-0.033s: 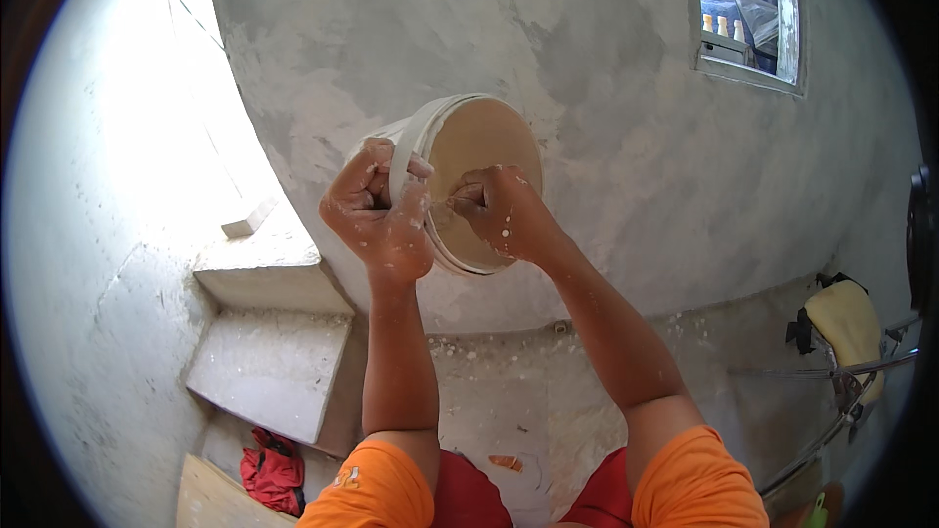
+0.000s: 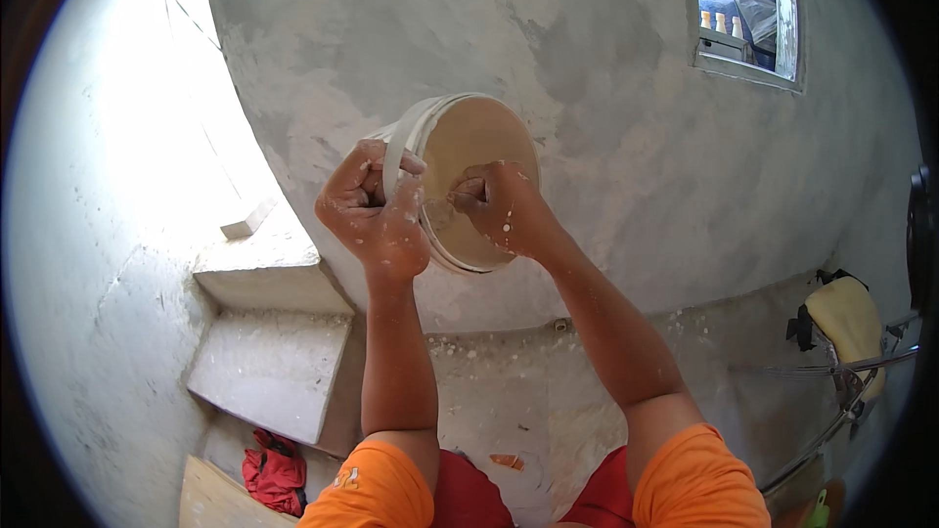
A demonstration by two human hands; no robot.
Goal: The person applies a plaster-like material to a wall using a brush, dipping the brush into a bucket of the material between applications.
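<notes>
A white bucket (image 2: 477, 271) is tilted before me, its round beige inside or contents (image 2: 489, 137) turned my way. A flat whitish handle (image 2: 396, 152) loops at its left side. My left hand (image 2: 377, 215) is closed round this handle, with the thumb close to the bucket's rim. White spatters mark both hands. My right hand (image 2: 501, 205) is in front of the beige round, fingers curled into a pinch near its left part. What the fingertips hold, if anything, cannot be made out.
A grey plastered wall (image 2: 626, 186) rises ahead, with a small window (image 2: 748, 10) at upper right. Concrete steps (image 2: 269, 362) stand at left, beside a red cloth (image 2: 274, 474). A chair-like metal frame with a yellow pad (image 2: 846, 323) is at right. An orange scrap (image 2: 507, 462) lies on the floor.
The bucket and both hands have shifted very slightly to the left. Both grips look the same.
</notes>
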